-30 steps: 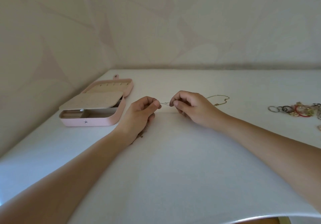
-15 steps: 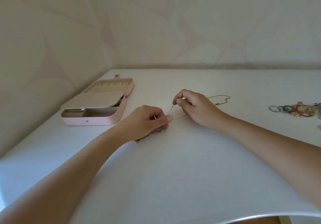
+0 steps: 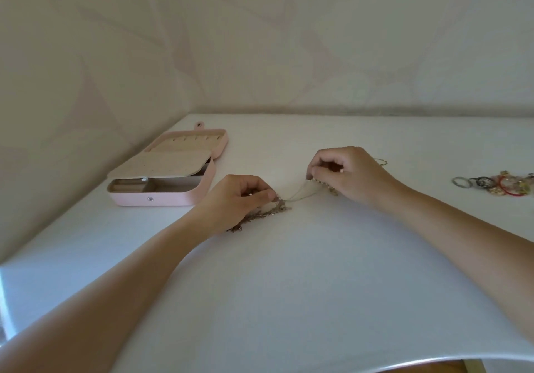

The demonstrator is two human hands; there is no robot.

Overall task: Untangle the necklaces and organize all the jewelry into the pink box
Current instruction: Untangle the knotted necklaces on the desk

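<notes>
Pulling at a knot of necklaces point(image 3: 268, 213) with both hands on a white table point(image 3: 289, 286).

The left hand point(image 3: 239, 196) had its fingers curled, with thumb and forefinger pinching the right end of the knot. The rest of the knot trailed on the table under that hand. The right hand point(image 3: 346, 170), also curled, pinched the far end of thin strands point(image 3: 300, 194) that ran between the two hands, and small gold pieces showed just under its fingers. The pink box point(image 3: 161, 197) lay open to the left of the hands, apart from them. A beige panel point(image 3: 161, 167) covered part of its base, and a silver snap point(image 3: 149, 198) sat on its front wall. A gold chain point(image 3: 381, 161) showed just behind the right hand. A heap of rings and bracelets point(image 3: 497, 186) lay well apart at the right edge.
</notes>
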